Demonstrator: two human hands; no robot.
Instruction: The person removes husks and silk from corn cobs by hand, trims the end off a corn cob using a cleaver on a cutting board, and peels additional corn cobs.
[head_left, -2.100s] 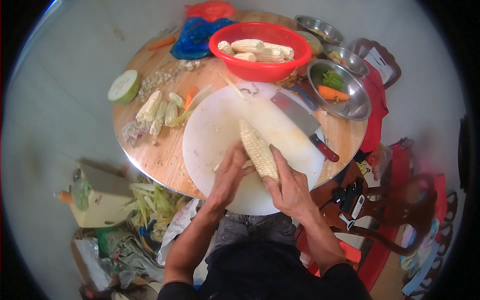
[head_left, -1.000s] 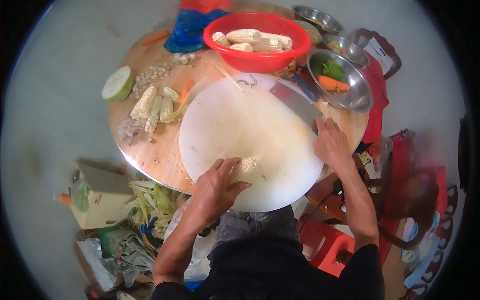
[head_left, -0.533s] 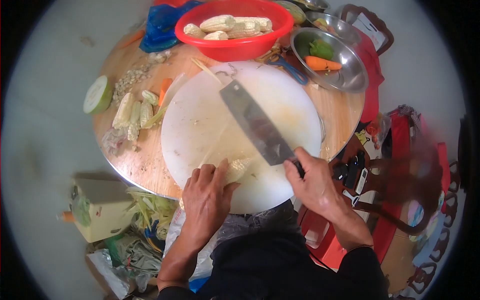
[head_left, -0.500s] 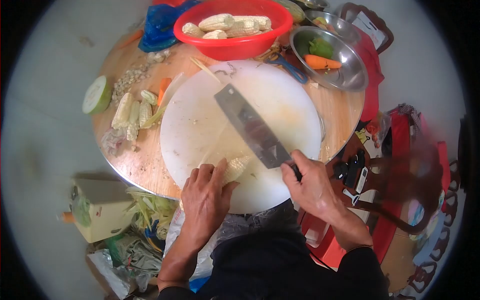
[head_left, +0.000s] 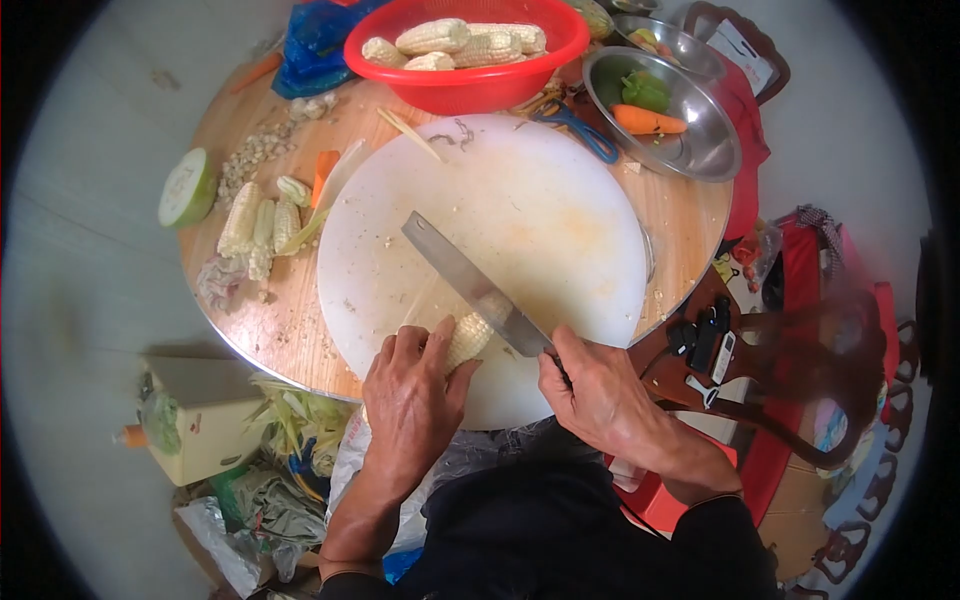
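Observation:
Under my left hand (head_left: 413, 385) lies a pale corn cob (head_left: 466, 340), pressed against the round white cutting board (head_left: 560, 215) near its front edge; the palm hides the cob's lower end. My right hand (head_left: 598, 392) is closed around the handle of a cleaver (head_left: 465, 278). The blade crosses over the upper tip of the cob, its far corner pointing to the upper left. Whether the edge touches the kernels cannot be made out. A thin yellowish stick (head_left: 408, 133) rests at the board's upper left edge.
A red basin (head_left: 470, 90) of corn cobs stands behind the board. Right of it are blue-handled scissors (head_left: 580, 130) and a steel bowl (head_left: 708, 135) with a carrot and green pepper. Small cobs (head_left: 240, 220), a cut gourd (head_left: 187, 188) and a blue bag (head_left: 318, 48) are at left.
My right hand has taken the cleaver from the board's right side and brought it left and down over the cob. My left hand has put the cob down on the board and holds it there.

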